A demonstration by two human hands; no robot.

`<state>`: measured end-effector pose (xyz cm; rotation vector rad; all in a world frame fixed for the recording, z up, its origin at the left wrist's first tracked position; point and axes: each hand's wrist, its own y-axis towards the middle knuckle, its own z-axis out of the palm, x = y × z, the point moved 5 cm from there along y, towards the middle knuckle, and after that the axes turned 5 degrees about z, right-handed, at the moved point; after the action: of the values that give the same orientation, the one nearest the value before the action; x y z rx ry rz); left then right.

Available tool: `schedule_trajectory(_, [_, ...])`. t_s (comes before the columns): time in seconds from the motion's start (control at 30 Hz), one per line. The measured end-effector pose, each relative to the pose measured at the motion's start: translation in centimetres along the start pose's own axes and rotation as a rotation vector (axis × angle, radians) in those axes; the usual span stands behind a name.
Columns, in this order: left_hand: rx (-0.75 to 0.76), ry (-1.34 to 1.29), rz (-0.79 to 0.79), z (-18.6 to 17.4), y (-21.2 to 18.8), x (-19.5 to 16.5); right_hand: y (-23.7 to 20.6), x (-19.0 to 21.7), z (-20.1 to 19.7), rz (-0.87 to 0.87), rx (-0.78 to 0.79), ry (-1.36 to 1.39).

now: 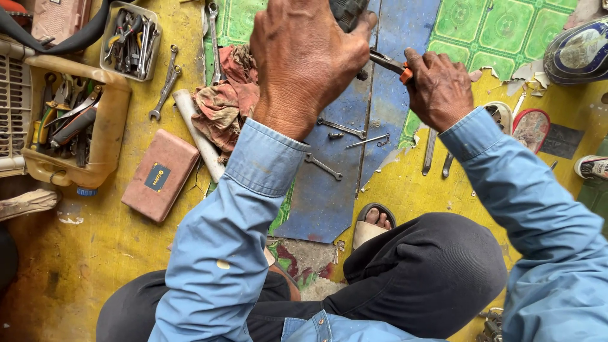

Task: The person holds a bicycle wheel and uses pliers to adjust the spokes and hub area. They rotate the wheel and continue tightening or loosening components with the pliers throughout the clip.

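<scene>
Up top, a dark ribbed part point(347, 12) is clasped by the left hand point(304, 57), fingers curled tight around it; most of the part is cut off by the upper edge and covered by the hand, so its kind cannot be made out. An orange-handled tool point(392, 64) is gripped by the right hand point(440, 88), fingers closed over the handle, and its metal shaft is pointed toward the part, meeting it just under the left hand. Whether the tip is seated in anything cannot be told. Both arms are covered by blue sleeves point(234, 209).

Below the hands, a blue sheet point(329, 190) is laid on the floor, and small spanners point(323, 166) and a thin rod point(366, 142) are scattered on it. A crumpled rag point(221, 104) is lying just left of the left wrist, beside a pale tube point(199, 136). A reddish flat case point(160, 175) is set further left on the yellow floor point(120, 234). A cut-open yellow can point(111, 120) is filled with pliers and screwdrivers, and a small tin point(133, 39) above it is packed with more tools. Two loose wrenches point(166, 82) are lying between tin and rag.

Green patterned flooring point(494, 28), torn at the edges, is seen at upper right. A sandalled foot point(375, 221) is shown beside dark trousers point(430, 272). More sandals point(531, 126) are partly hidden behind the right forearm.
</scene>
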<state>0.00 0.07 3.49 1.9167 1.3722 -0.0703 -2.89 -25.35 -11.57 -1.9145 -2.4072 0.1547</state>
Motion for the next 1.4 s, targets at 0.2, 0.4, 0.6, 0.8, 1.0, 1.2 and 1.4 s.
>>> schedule_trajectory(0.2, [0.106,-0.108,-0.075,0.0,-1.0,-1.1,1.7,-1.1,-3.4,-0.065,0.319,-0.019])
schedule_trajectory(0.4, [0.143,-0.196,-0.117,-0.5,-2.0,-3.3,3.6,-0.7,-7.3,-0.289,0.154,-0.44])
schedule_trajectory(0.6, [0.129,-0.194,-0.127,-0.6,-1.9,-5.0,3.7,0.3,-9.9,-0.403,0.016,-0.484])
schedule_trajectory(0.8, [0.126,-0.202,-0.137,-0.4,-2.0,-5.5,4.3,0.0,-9.0,-0.268,0.219,-0.515])
schedule_trajectory(1.0, [0.081,-0.225,-0.091,-0.3,-2.3,-6.0,5.2,0.0,-8.4,-0.251,0.164,-0.258])
schedule_trajectory(1.2, [0.103,-0.219,-0.117,-0.2,-2.3,-6.0,4.1,0.7,-9.2,-0.564,-0.022,-0.449])
schedule_trajectory(1.4, [0.068,-0.247,-0.095,-0.3,-2.0,-6.0,4.0,0.6,-9.2,-0.441,0.143,-0.578])
